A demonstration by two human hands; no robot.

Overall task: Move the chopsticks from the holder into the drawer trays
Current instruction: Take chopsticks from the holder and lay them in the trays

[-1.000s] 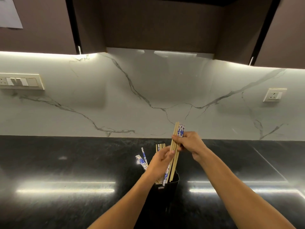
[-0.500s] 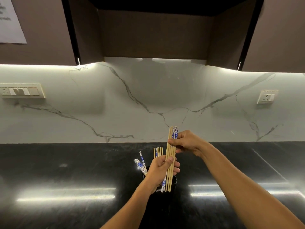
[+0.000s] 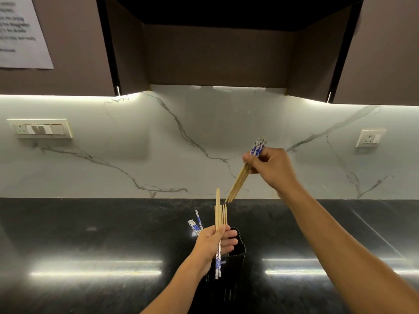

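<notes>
The right hand [image 3: 273, 168] clenched a slanted bundle [image 3: 242, 175] of thin wooden chopsticks with blue-patterned tops, raised well clear of the black, boxy holder [image 3: 235, 257] on the glossy dark counter [image 3: 90, 245]. The left hand [image 3: 214, 244] gripped one upside-down chopstick [image 3: 218, 223] over the holder, where more sticks stood. A notice [image 3: 20, 30] on the cabinet was too blurred to read.

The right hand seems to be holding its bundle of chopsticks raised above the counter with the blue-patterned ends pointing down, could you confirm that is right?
Not quite. The head view shows the right hand holding its bundle of chopsticks raised above the counter, but the blue-patterned ends point up; the plain wooden tips point down.
</notes>
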